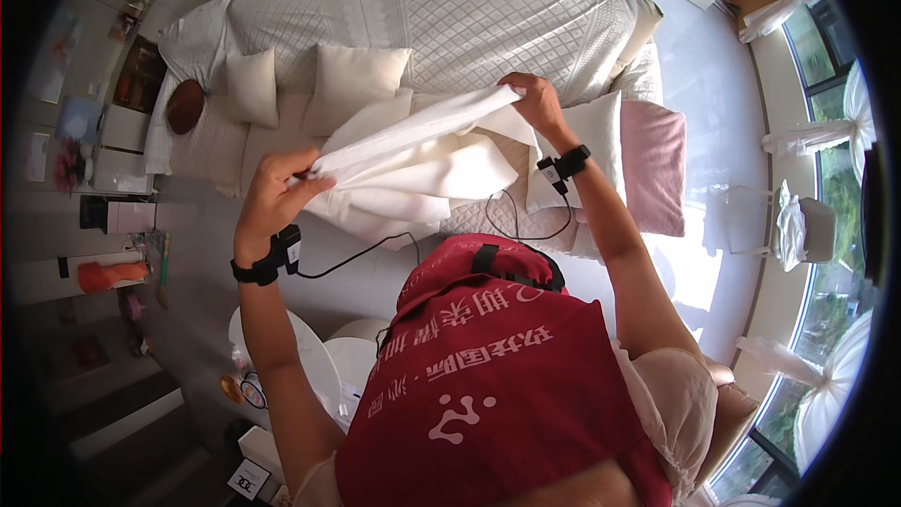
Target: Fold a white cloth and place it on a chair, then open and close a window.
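Note:
A white cloth (422,148) is stretched between my two hands in front of the sofa. My left hand (278,186) pinches one end of its upper edge between thumb and fingers. Higher up and to the right, my right hand (538,102) grips the other end. The edge between them runs taut, while the rest hangs in loose folds over the sofa seat (479,222). Beyond the cloth lie a cream cushion (359,81) and a smaller cream cushion (253,84). Close to my right wrist is a white cushion (588,130).
A patterned white cover (486,21) drapes the sofa back. A pink blanket (654,165) lies at the sofa's right end. Cables hang from the black wrist devices. Low at left stands a round white table (317,359); a chair (816,229) is by the windows.

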The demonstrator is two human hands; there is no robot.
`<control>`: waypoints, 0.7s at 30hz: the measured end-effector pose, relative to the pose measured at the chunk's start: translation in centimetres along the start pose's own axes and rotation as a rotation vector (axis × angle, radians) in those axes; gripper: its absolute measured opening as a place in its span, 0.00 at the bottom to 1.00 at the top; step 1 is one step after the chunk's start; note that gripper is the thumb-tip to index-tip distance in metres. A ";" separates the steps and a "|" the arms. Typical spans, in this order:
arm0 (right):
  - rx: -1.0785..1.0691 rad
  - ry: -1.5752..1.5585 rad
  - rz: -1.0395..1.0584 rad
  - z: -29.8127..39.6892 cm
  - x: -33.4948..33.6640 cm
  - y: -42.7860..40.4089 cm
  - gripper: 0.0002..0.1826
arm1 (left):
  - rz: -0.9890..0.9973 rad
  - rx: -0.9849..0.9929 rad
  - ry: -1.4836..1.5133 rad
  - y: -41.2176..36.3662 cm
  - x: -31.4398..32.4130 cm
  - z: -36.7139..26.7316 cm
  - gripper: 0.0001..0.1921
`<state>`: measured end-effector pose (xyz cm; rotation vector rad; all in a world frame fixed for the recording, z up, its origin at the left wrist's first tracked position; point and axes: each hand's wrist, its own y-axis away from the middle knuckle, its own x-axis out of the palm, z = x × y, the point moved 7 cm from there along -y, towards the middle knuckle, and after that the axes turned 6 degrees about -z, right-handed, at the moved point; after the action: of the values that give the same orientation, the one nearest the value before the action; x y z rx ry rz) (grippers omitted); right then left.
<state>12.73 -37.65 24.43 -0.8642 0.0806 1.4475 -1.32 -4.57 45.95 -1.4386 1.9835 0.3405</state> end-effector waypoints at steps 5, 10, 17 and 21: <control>0.137 0.202 -0.081 -5.3 -3.3 0.1 0.13 | 0.002 0.031 -0.040 2.3 -2.5 0.5 0.20; 0.258 0.378 -0.147 -8.7 -7.8 0.2 0.16 | -0.090 0.140 -0.044 5.0 -6.1 0.9 0.22; 0.377 0.490 -0.132 -10.0 -10.6 0.3 0.13 | -0.341 0.159 0.098 7.0 -9.6 1.8 0.25; 0.473 0.159 -0.343 -9.9 -12.0 -1.9 0.14 | -0.108 0.124 0.161 5.6 -8.0 0.1 0.22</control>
<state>16.64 -52.86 24.77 -0.5657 0.3627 0.9783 -4.93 3.47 50.09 -1.5269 2.0042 0.0549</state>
